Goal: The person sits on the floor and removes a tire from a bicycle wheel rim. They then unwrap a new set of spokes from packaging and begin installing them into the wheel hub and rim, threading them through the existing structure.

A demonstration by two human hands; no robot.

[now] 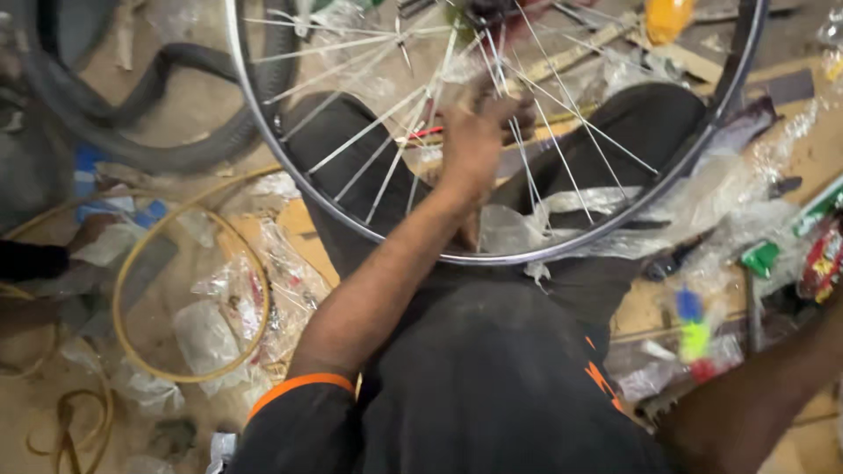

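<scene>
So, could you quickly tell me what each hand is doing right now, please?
Left hand: reaching among the spokes of the bicycle wheel; blurred, so the fingers' grip cannot be told.
Right hand: out of view; only the forearm shows.

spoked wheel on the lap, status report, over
Left hand in among thin metal spokes of silver bicycle wheel rim; grip blurred. Right hand out of view. Clear plastic wrappers litter the floor.
</scene>
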